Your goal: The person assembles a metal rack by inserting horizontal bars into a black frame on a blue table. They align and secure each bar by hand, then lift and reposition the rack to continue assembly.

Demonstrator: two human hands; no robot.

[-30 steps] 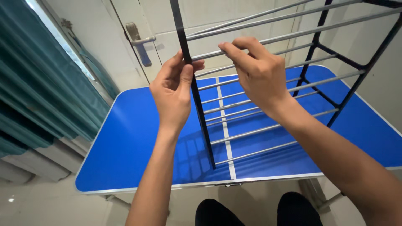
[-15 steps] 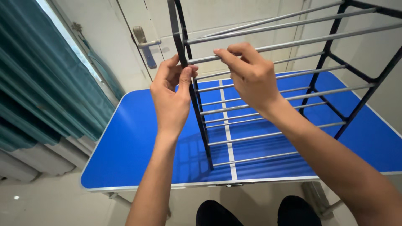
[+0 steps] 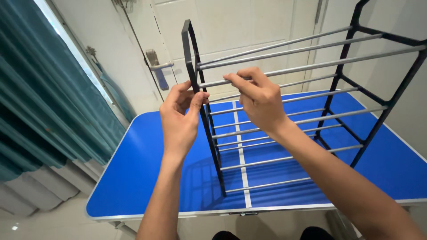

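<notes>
— What is standing on the blue tabletop (image 3: 133,178)?

— A shoe rack (image 3: 284,111), with black side frames and silver metal rods running between them in several tiers. It is sitting upright on the tabletop, its near black frame (image 3: 202,111) facing the person and the far black frame (image 3: 369,106) off to the right.

— And the hands?

— Both are up at the near frame's upper part. The left hand (image 3: 180,118) is curling around the black upright from the left, thumb and fingers closing on the bar. The right hand (image 3: 260,100) is pinching a silver rod (image 3: 307,66) just beside that frame, fingertips bent down over it.

— So neither is lying open?

— No, both are closing on parts of the rack, the left on the frame, the right on the rod.

— What else is showing around them?

— A white door (image 3: 249,26) with a metal handle (image 3: 155,66) is standing behind the tabletop, and a teal curtain (image 3: 40,102) is hanging along the left side.
</notes>
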